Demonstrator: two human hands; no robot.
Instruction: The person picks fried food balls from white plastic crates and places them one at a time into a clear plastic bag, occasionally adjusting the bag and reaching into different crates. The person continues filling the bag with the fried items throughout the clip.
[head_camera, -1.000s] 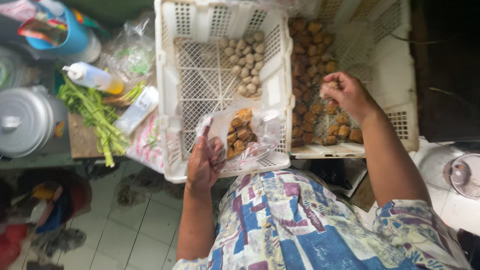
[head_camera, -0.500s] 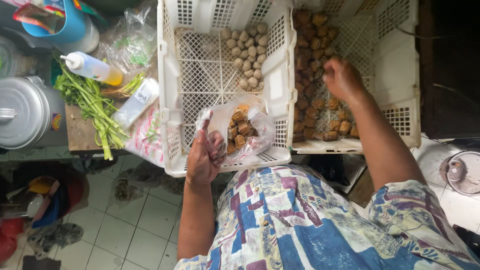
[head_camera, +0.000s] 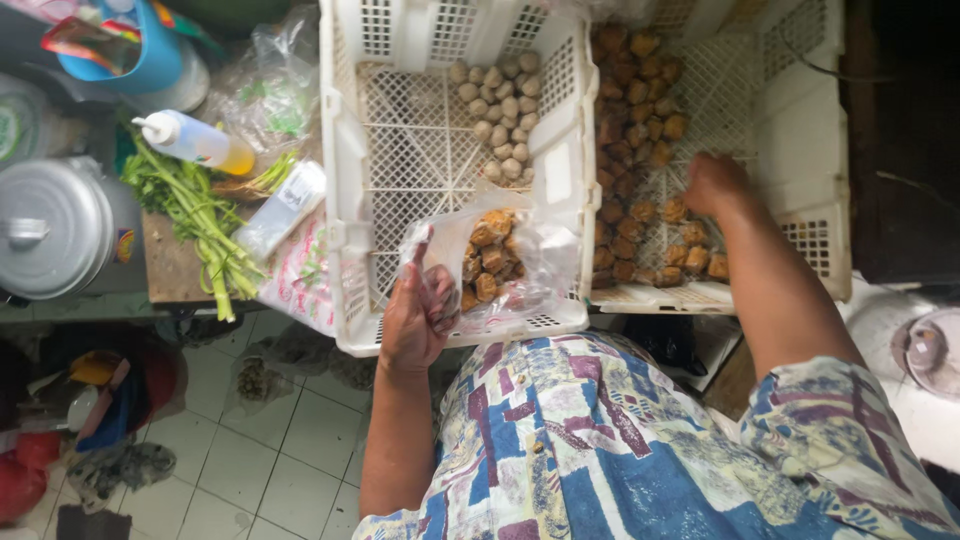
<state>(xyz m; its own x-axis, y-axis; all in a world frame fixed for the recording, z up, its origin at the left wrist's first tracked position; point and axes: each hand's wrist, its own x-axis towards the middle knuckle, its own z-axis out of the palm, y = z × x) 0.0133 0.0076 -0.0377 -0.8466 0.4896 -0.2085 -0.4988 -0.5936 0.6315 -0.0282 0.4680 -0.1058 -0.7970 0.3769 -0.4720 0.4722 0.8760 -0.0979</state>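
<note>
Two hands: left hand (head_camera: 415, 320) holds plastic bag (head_camera: 500, 262); right hand (head_camera: 712, 185) seemingly touches brown pieces (head_camera: 640, 130).

left hand (head_camera: 415, 320) grips bag (head_camera: 500, 262) | right hand (head_camera: 712, 185) in brown pieces (head_camera: 640, 130)

We hold our left hand (head_camera: 415, 315) low and close to the body, fingers curled shut in a pinching grip, thumb pointing up, forearm bare and running straight back toward us. Our right hand (head_camera: 712, 185) reaches further forward, palm down, fingers bent downward, the arm stretched out from a patterned short sleeve.
</note>
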